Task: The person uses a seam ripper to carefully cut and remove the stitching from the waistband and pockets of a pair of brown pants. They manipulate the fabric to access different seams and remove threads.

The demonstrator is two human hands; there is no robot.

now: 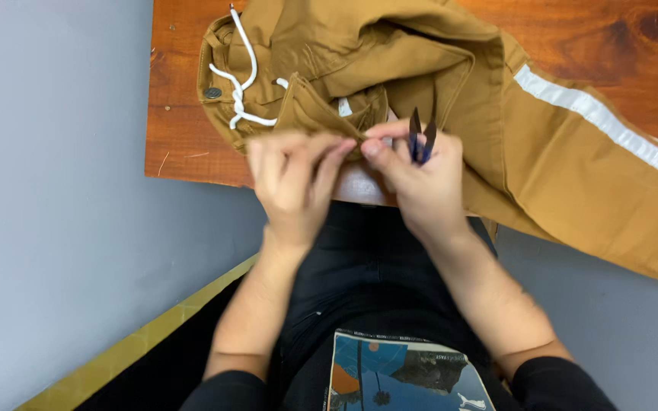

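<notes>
Left grip: left hand [292, 183] is pinching a fold of the trousers [436, 99] between thumb and fingertips at the middle of the frame, closed tight on the cloth.
Right grip: right hand [420, 183] is meeting the same fold from the other side, thumb and forefinger pressing the fabric, while the remaining fingers are curling around small dark blue snips [422, 138] whose two blades are pointing up and standing slightly apart.
Trousers: tan cotton, lying bunched across the upper half of the frame, with the waist end toward the upper left and one leg running off to the right edge.
Stripe: white stripe [603, 122] is running down the leg at the right of the frame.
Cord: white drawstring [241, 91] is lying knotted at the waistband in the upper left, beside a dark metal button [212, 93].
Desk: reddish wooden desk [180, 144] is carrying the trousers; its near edge is crossing just above the hands.
Floor: grey floor is filling the left and lower right, with a yellow strip [138, 339] slanting across the lower left.
Progress: both hands are working one spot near the pocket edge, seemingly mid-way through trimming; the blades are not touching cloth, and whether any thread is cut already cannot be told.
Person: dark sleeves and a printed shirt are showing at the bottom.
</notes>
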